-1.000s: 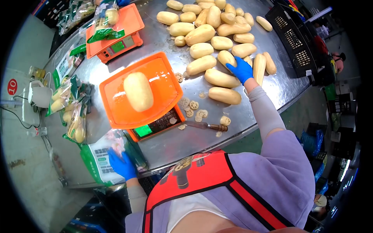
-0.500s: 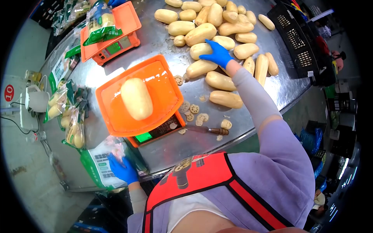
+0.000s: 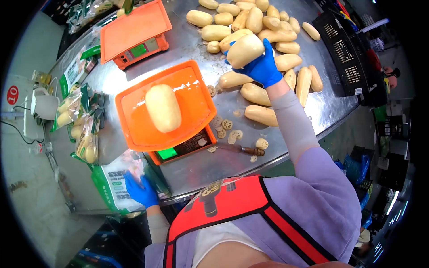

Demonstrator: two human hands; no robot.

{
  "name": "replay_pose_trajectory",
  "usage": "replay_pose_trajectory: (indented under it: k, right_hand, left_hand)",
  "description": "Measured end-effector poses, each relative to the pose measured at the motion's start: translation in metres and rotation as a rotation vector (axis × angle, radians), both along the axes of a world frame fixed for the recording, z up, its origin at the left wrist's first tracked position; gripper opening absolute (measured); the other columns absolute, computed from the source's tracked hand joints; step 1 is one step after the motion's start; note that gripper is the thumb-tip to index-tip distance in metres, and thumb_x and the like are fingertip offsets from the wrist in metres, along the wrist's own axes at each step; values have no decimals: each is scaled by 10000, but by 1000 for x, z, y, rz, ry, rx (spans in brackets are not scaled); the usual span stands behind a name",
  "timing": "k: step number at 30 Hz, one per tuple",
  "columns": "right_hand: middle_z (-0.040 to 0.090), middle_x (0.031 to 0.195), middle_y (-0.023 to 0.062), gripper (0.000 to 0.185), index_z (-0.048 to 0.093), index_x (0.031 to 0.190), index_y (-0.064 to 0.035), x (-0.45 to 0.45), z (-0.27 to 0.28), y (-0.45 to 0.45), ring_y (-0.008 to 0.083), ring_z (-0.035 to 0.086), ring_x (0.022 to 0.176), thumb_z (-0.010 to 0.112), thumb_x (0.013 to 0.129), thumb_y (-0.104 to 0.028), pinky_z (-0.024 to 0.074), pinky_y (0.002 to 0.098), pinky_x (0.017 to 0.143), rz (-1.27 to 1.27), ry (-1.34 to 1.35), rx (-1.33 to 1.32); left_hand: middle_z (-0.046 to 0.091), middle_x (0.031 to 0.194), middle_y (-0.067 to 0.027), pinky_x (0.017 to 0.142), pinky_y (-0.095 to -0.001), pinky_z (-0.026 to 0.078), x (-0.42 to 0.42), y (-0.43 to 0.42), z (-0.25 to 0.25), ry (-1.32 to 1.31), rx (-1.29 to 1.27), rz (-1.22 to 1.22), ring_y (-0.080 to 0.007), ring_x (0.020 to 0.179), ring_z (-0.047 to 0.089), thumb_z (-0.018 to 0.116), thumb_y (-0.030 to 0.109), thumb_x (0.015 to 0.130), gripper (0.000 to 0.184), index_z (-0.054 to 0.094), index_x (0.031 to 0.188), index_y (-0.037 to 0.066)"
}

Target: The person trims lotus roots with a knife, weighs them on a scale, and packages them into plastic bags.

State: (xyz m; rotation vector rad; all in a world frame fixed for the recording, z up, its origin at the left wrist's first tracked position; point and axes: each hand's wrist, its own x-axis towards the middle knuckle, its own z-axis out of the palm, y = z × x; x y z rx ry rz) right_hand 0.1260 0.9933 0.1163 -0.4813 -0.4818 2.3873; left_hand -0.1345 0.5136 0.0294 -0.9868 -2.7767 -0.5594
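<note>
Grasping a peeled lotus root segment (image 3: pixel 245 51) in the right hand (image 3: pixel 264 71), upper centre of the frame, by the lotus root pile (image 3: pixel 255 20). Resting the left hand (image 3: pixel 142 190) on a printed bag (image 3: pixel 117 184), lower left; cannot tell if gripping. Could drop the segment if wet and slippery.

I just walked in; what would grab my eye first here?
Probably the bright orange tray near the middle of the view, with one pale root lying in it. To its upper right, the blue-gloved right hand holds another root before a big pile.
</note>
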Motion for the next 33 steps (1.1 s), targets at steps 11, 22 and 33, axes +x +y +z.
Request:
replay_pose_trajectory:
  k: [11,22,33]
  right_hand:
    - [429,1336,149,867,377,1364,-103,-54,28,-90,302,410,1237,761,625,-343,349,411,1007,144,-482,1749]
    - [439,1344,141,795,447,1307,-68,-71,45,-77,304,369,1281,794,631,-300,273,414,1072,82,-483,2060]
    - [438,1331,192,668,566,1185,-56,-116,29,-94,346,332,1290,531,789,-593,226,510,1046,-181,-1198,2287]
  left_hand:
    - [454,1315,-211,994,-450,332,0,-1,0,-29,28,18,-370,1193,433,571,277,829,549,441,1314,52]
    - [478,1278,-209,972,-445,359,-1,-4,-3,-4,111,18,-377,1154,458,618,260,808,546,465,1296,69]
    - [557,1151,-187,873,-435,423,33,-12,14,-64,166,22,-354,1039,522,721,320,715,648,499,1258,45]
